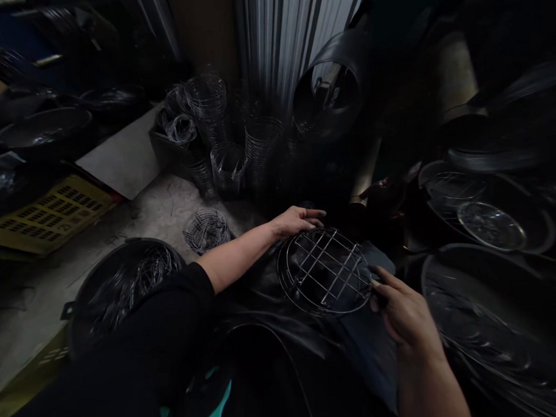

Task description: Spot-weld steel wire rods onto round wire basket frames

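A round wire rack [331, 268] with a crossed grid inside a ring rim is held tilted above my lap. My right hand [400, 307] pinches its right edge between thumb and fingers. At the far edge of the rack is my left hand [299, 221], fingers stretched out to the right; whether it touches the rim cannot be made out. Below the left forearm stands a small round wire basket [207, 231] with wire pieces in it. A dark tub [81, 312] of loose bent wires sits by my left elbow.
Several stacks of wire baskets [264, 151] stand ahead. Dark basins [428, 270] holding wire parts line the right side. Left are a yellow crate [54, 216] and a flat board [125, 153]. A metal drum [352, 48] lies near the corrugated wall [276, 44].
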Demonstrator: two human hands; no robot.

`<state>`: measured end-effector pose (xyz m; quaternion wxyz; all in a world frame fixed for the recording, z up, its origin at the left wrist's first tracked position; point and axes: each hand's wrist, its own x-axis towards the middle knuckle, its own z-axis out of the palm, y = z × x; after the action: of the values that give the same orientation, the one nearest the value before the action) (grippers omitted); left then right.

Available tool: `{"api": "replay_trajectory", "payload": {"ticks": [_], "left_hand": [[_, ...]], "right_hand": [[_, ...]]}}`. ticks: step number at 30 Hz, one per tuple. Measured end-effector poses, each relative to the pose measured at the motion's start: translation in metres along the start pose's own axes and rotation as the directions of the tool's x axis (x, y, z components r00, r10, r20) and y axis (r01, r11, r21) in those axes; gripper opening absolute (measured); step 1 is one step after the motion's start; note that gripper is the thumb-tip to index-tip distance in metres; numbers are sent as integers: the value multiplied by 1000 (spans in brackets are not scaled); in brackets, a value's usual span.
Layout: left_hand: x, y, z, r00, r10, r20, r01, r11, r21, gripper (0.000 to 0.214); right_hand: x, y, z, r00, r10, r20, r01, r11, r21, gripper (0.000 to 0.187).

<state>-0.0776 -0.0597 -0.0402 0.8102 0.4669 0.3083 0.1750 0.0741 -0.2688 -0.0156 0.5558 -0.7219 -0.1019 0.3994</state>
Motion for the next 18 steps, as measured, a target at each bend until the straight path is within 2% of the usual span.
{"api": "replay_trajectory", "payload": {"ticks": [3,6,8,10,13,15,16,18], "left_hand": [[1,-1,-3,999,7,40,-8,1000,26,57],[2,-3,-7,995,10,103,-20,996,92,59],[2,-3,-11,990,-4,143,-18,989,147,58],[1,0,-16,981,-31,194,-7,981,191,58],[-2,9,-24,944,-90,318,11,970,243,64],[-5,19,-29,908,-125,399,2,956,294,69],[-7,23,-31,889,-137,436,-13,946,325,72],[-12,30,-33,855,-160,493,-56,917,394,82]], "right_hand": [[4,10,-7,999,-31,35,32,999,-36,74],[10,17,-18,992,-92,86,111,963,-246,62],[14,18,-25,980,-120,157,172,910,-377,55],[15,16,-32,959,-133,250,232,875,-425,56],[12,13,-39,913,-106,395,277,870,-407,71],[7,11,-41,877,-48,478,263,881,-393,86],[5,11,-40,864,-22,502,255,881,-400,93],[0,12,-37,872,-21,489,265,861,-435,103]]}}
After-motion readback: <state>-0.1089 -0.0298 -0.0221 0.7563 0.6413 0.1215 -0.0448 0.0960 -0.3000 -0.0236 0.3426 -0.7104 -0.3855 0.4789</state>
